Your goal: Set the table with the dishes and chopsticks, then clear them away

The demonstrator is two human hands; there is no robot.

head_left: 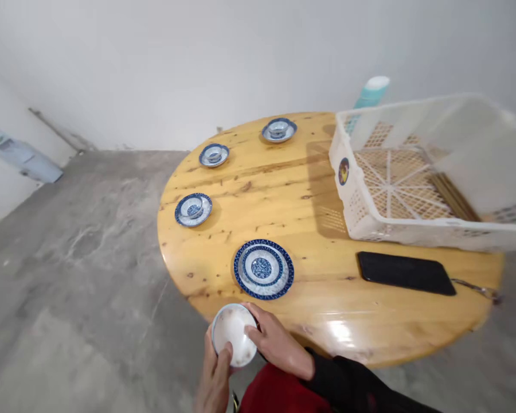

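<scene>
Both my hands hold a small white bowl with a blue rim (233,334) just off the near edge of the round wooden table (327,275). My left hand (215,378) grips it from below with the thumb on the rim. My right hand (277,344) clasps its right side. Directly beyond the bowl lies a blue-and-white plate (264,269) with nothing on it. Three further plates, each with a small bowl on it, stand at the left (193,209), the far left (214,155) and the far edge (279,129).
A large white plastic crate (430,229) takes up the table's right side, with dark sticks lying inside. A black phone (406,273) lies in front of it. A teal and white container (370,92) stands behind the crate. Bare concrete floor spreads to the left.
</scene>
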